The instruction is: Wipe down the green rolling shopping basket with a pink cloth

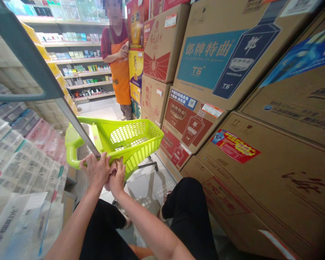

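Observation:
A lime-green plastic shopping cart stands in front of me, its slotted basket open at the top. A grey metal pole rises from its near side to a thick dark grey handle at upper left. My left hand is closed at the foot of the pole, fingers bent over the cart's near rim. Right beside it, my right hand is closed against the cart's near side. A small dark reddish bit shows at its fingers, too little to name. The undersides of both hands are hidden.
Stacked liquor cartons wall the right side. Packaged paper goods pile up on the left. A person in an orange apron stands beyond the cart, before stocked shelves. A cart wheel rests on the tiled floor.

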The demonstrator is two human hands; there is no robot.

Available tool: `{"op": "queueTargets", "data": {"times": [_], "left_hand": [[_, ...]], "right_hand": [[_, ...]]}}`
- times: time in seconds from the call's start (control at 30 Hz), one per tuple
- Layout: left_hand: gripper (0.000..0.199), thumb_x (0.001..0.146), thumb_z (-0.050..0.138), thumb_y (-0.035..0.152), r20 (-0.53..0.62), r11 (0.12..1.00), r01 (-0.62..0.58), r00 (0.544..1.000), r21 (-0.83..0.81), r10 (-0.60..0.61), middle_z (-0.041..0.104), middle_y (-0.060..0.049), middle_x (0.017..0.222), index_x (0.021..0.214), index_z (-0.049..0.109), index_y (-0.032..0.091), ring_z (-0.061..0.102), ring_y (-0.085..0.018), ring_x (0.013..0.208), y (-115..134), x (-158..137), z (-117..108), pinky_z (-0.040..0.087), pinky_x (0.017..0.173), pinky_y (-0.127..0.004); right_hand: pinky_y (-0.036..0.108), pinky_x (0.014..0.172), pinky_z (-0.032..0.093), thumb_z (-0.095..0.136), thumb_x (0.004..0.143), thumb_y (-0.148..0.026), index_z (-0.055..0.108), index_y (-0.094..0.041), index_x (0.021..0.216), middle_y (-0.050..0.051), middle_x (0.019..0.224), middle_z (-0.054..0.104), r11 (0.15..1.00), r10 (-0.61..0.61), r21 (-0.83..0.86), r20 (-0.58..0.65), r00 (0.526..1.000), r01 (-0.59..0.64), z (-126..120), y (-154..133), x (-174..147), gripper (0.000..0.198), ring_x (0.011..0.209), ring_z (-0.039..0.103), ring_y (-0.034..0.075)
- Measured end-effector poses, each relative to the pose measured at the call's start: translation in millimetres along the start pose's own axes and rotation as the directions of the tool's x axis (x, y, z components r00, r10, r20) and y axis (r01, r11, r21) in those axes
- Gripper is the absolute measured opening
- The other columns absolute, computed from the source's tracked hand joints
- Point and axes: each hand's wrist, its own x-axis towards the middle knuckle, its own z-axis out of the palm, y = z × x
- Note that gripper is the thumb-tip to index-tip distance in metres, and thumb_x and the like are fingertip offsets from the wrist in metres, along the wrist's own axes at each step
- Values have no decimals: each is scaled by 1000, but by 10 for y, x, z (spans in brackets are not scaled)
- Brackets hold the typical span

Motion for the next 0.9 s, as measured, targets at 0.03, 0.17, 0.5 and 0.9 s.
{"op": "queueTargets", "data": {"times": [0.03,0.17,0.5,0.9], "left_hand": [[45,99,38,45,-3,1000,-4,1000,8,4,58,-18,113,116,72,23,42,-36,118,4,-3,-1,29,96,-49],[43,99,38,45,-28,999,-31,999,39,33,60,-17,109,115,72,24,45,-35,114,-7,-9,-3,27,99,-52],[43,99,37,45,-42,996,-63,997,59,66,61,-18,109,116,71,24,47,-36,113,76,32,38,23,101,-55],[41,101,36,33,-109,985,-173,979,-16,170,64,-15,101,128,64,21,52,-32,103,159,71,119,28,95,-49]], "right_hand": [[43,113,44,46,91,-13,61,-20,129,14,131,57,997,-67,23,-4,998,67,3,-39,-9,41,134,52,24],[44,112,45,53,87,-16,63,-18,129,15,129,60,991,-128,43,37,991,127,-46,80,-3,43,130,55,25],[33,87,57,50,87,-19,67,-16,108,9,102,63,968,237,106,-118,964,-225,-172,301,334,27,95,66,21],[37,96,54,59,80,-13,70,-17,109,9,105,59,955,293,-8,-103,951,-295,-224,535,456,32,100,64,23]]}}
